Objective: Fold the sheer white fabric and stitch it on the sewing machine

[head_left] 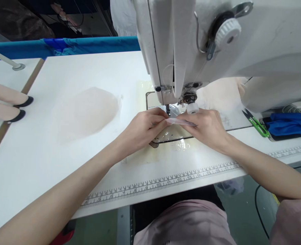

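A narrow, pale pinkish strip of fabric (pixel 177 121) stretches between my two hands, just in front of the sewing machine's needle area. My left hand (pixel 152 124) pinches its left end beside the presser foot (pixel 168 109). At the other end my right hand (pixel 204 126) has its fingers closed on the strip, below the white round knob (pixel 192 108) at the machine's head. The sewing machine (pixel 163 51) stands over both hands. Part of the strip is hidden by the fingers, and I cannot tell whether it lies under the presser foot.
Green-handled thread snips (pixel 258 124) lie at the right beside a blue cloth (pixel 290 124). A printed ruler (pixel 150 185) runs along the front edge of the white table (pixel 71 160). Two pale fabric-like pieces with black ends (pixel 17 116) reach in from the left.
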Available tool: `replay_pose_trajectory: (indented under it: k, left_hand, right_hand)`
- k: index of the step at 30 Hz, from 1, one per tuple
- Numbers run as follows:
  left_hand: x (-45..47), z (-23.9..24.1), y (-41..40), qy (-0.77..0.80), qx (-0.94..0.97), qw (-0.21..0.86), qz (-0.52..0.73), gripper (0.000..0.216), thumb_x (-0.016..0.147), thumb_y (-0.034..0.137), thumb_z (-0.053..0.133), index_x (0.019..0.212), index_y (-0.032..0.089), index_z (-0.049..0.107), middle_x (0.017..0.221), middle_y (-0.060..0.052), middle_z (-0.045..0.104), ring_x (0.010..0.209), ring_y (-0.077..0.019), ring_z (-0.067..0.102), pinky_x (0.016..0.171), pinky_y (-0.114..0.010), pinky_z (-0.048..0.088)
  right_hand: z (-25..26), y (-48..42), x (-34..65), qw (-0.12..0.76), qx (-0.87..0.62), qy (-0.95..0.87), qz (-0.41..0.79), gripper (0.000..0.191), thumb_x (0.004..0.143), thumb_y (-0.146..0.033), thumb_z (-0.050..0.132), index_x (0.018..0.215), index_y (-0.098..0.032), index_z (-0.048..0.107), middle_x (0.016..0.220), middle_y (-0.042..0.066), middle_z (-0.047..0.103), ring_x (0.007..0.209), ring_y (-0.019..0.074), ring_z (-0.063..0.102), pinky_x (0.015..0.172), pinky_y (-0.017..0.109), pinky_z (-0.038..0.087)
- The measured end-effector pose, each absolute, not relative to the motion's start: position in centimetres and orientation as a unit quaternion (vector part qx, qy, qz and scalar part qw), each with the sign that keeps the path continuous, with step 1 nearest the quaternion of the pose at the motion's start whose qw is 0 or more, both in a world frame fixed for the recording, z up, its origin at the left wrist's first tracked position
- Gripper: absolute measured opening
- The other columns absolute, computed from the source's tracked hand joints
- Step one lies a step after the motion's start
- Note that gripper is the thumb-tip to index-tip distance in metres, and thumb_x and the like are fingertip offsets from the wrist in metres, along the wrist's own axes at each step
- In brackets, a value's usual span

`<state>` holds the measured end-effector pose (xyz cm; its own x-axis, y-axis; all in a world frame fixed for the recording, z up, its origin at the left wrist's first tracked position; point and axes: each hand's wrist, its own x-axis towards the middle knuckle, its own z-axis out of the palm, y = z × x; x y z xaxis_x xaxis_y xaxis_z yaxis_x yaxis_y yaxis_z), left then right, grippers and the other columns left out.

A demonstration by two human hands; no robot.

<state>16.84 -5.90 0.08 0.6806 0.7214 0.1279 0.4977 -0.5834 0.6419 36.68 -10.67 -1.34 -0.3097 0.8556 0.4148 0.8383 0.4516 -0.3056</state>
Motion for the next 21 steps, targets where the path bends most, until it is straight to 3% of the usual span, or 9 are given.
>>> replay_pose_trajectory:
  k: [3, 6, 10, 16, 21]
  left_hand:
    - [16.4, -1.1, -6.5, 0.311, 0.906, 0.196, 0.209, 0.032, 0.094, 0.024, 0.044, 0.078, 0.018, 0.071, 0.099, -0.007, 0.065, 0.087, -0.0182, 0.061, 0.075, -0.034, 0.051]
    - [16.0, -2.2, -7.7, 0.263, 0.939, 0.020, 0.219, 0.020, 0.091, 0.022, 0.051, 0.098, 0.020, 0.071, 0.103, -0.007, 0.069, 0.098, -0.0245, 0.059, 0.079, -0.040, 0.047]
    - [15.7, -2.4, -9.5, 0.237, 0.943, -0.131, 0.195, 0.029, 0.087, 0.012, 0.056, 0.114, 0.018, 0.063, 0.114, -0.007, 0.069, 0.104, -0.0247, 0.061, 0.083, -0.040, 0.044]
    - [15.4, -2.3, -9.9, 0.242, 0.947, -0.135, 0.159, 0.030, 0.089, 0.009, 0.053, 0.117, 0.014, 0.061, 0.122, -0.011, 0.065, 0.122, -0.0268, 0.054, 0.090, -0.040, 0.042]
    - [15.4, -2.6, -9.6, 0.245, 0.946, -0.125, 0.170, 0.028, 0.089, 0.010, 0.054, 0.115, 0.014, 0.062, 0.120, -0.011, 0.066, 0.123, -0.0279, 0.053, 0.091, -0.041, 0.043]
  right_hand:
    - [-1.4, -10.9, 36.7, 0.252, -0.492, -0.833, -0.022, 0.032, 0.095, -0.040, 0.047, 0.087, -0.023, 0.073, 0.072, 0.000, 0.066, 0.060, 0.0107, 0.052, 0.053, 0.025, 0.030]
    - [-1.3, -11.2, 36.7, 0.220, -0.428, -0.873, -0.082, 0.022, 0.090, -0.022, 0.054, 0.076, -0.019, 0.071, 0.092, 0.003, 0.071, 0.080, 0.0162, 0.059, 0.065, 0.029, 0.037]
    - [-1.4, -11.5, 36.4, 0.192, -0.384, -0.896, -0.110, 0.023, 0.086, -0.008, 0.049, 0.081, -0.016, 0.070, 0.099, 0.003, 0.073, 0.091, 0.0179, 0.062, 0.073, 0.031, 0.040]
    - [-1.5, -11.5, 36.2, 0.183, -0.396, -0.893, -0.109, 0.025, 0.086, -0.007, 0.047, 0.078, -0.016, 0.068, 0.094, 0.001, 0.074, 0.086, 0.0157, 0.064, 0.073, 0.029, 0.041]
    - [-1.5, -11.5, 36.1, 0.184, -0.397, -0.892, -0.113, 0.024, 0.086, -0.006, 0.047, 0.078, -0.017, 0.067, 0.096, 0.000, 0.074, 0.085, 0.0149, 0.065, 0.074, 0.029, 0.042]
